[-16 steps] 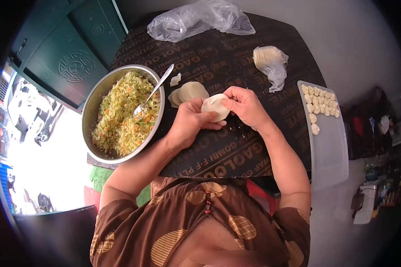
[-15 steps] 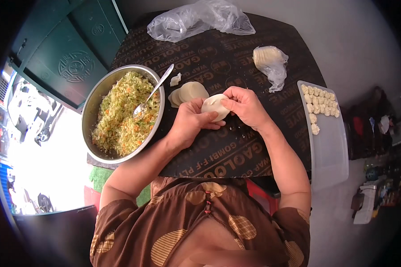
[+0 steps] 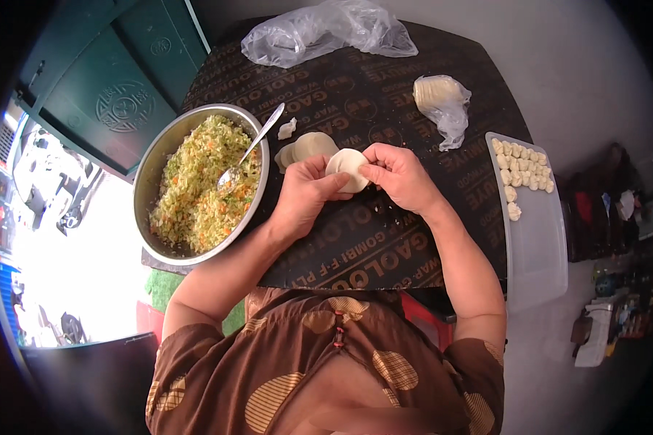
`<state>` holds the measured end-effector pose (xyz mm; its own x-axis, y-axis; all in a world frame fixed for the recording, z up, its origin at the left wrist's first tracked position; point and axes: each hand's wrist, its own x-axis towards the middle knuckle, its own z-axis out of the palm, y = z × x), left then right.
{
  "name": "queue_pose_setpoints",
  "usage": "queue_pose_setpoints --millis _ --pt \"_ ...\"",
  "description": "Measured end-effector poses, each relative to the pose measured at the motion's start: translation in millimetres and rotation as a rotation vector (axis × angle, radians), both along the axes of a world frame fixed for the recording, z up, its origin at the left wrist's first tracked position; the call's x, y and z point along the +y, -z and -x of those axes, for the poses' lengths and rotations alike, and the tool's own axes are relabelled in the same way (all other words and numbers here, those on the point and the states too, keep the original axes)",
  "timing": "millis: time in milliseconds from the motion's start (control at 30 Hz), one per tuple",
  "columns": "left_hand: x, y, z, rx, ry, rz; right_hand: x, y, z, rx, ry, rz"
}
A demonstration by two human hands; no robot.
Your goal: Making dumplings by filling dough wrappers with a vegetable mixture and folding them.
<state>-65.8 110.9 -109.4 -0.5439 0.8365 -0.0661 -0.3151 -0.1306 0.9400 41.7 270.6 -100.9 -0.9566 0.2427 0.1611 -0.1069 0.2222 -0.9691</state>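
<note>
A round, pale dumpling wrapper [image 3: 349, 168] is pinched between my two hands above the dark table. My left hand [image 3: 308, 194] grips its left edge, thumb on top. On the opposite edge, my right hand [image 3: 399, 176] pinches it between thumb and fingers. Just behind my left hand lies a fanned stack of wrappers [image 3: 313, 146]. To the left stands a steel bowl [image 3: 144, 212] of chopped vegetable filling [image 3: 199, 185], green and yellow with orange bits. A metal spoon [image 3: 257, 140] rests in it, its handle leaning over the right rim.
A clear plastic tray [image 3: 538, 246] at the table's right edge holds rows of folded dumplings [image 3: 522, 165] at its far end. Bagged wrappers [image 3: 441, 109] lie at the back right, a crumpled plastic bag [image 3: 326, 32] at the far edge. A white scrap [image 3: 287, 129] sits beside the bowl.
The wrapper has turned flatter toward me, and the fingers of both hands have shifted slightly along its edge. Bowl, spoon and tray stay where they were.
</note>
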Motion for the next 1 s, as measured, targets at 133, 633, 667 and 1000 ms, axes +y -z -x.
queue_pose_setpoints --millis 133,633,667,1000 --pt "-0.3 2.6 3.5 0.063 -0.044 0.030 0.9 -2.0 -1.3 -0.015 -0.015 -0.085" --pt "-0.2 0.3 -0.2 -0.045 0.062 0.064 -0.4 -3.3 -0.8 -0.011 0.000 -0.103" --pt "-0.2 -0.4 -0.6 -0.046 0.061 0.064 -0.5 -3.5 -1.0 -0.020 0.002 -0.103" --pt "-0.5 -2.2 -3.2 -0.037 -0.025 -0.006 2.3 -1.6 -0.9 -0.048 0.045 -0.167"
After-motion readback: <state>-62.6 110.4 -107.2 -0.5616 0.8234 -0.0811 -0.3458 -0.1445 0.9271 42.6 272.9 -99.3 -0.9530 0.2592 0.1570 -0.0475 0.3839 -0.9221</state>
